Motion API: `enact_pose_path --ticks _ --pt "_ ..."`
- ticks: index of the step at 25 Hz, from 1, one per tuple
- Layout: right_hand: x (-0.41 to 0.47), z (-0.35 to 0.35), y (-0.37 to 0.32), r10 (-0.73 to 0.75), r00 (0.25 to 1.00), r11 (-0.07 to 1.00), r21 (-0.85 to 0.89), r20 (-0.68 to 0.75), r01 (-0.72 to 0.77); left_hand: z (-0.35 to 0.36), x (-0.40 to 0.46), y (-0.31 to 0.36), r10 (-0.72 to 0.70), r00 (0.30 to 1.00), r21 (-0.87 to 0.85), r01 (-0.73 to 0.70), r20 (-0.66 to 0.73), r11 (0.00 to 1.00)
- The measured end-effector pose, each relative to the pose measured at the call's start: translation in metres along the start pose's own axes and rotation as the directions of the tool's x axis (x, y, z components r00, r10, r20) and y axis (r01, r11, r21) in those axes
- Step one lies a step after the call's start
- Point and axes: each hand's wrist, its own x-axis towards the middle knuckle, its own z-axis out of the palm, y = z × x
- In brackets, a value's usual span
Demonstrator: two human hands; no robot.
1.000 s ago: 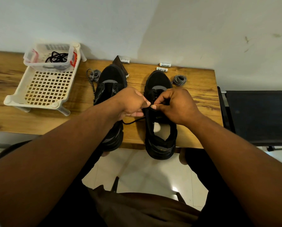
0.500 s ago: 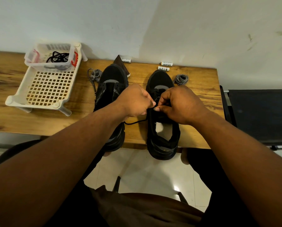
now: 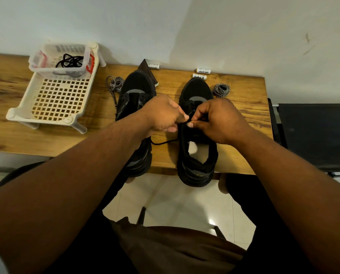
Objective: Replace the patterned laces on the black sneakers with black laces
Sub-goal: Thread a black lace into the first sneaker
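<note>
Two black sneakers stand toes-away on the wooden table [image 3: 244, 107]. Over the eyelets of the right sneaker [image 3: 196, 155], my left hand [image 3: 163, 113] and my right hand [image 3: 218, 119] meet, each pinching the black lace [image 3: 163, 142]. A loose end of that lace trails onto the table between the shoes. The left sneaker [image 3: 134, 91] shows no lace and is partly hidden by my left forearm. One patterned lace [image 3: 115, 85] lies loosely beside the left sneaker. Another patterned lace [image 3: 221, 90] lies coiled right of the right sneaker's toe.
A white plastic rack [image 3: 52, 99] sits at the left, with a clear tub [image 3: 62, 60] holding another black lace on it. Three small white batteries [image 3: 203, 71] lie by the wall. A black chair [image 3: 315, 135] stands right of the table.
Both hands stay pinched together at the right sneaker's eyelets, shifting only slightly. The view has tilted a little.
</note>
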Motion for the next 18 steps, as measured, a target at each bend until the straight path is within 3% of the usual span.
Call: enact_pose_path --ticks 4,10,14,18 --pt "-0.001 -0.014 0.007 -0.044 0.992 0.997 0.073 0.122 0.035 0.002 -0.001 0.002 0.012 1.000 0.003 -0.012 -0.009 1.000" --pt "0.000 -0.006 0.013 -0.005 1.000 0.989 0.148 0.027 0.001 0.007 0.001 -0.002 0.106 0.993 0.124 -0.100 -0.044 0.987" --pt "0.001 -0.009 0.016 0.020 0.999 0.985 0.170 0.049 -0.028 0.010 0.005 -0.006 0.159 0.987 0.229 -0.150 -0.019 0.962" --pt "-0.001 -0.009 0.014 0.018 0.999 0.984 0.179 0.041 -0.025 0.008 0.004 -0.003 0.158 0.987 0.213 -0.155 0.004 0.965"
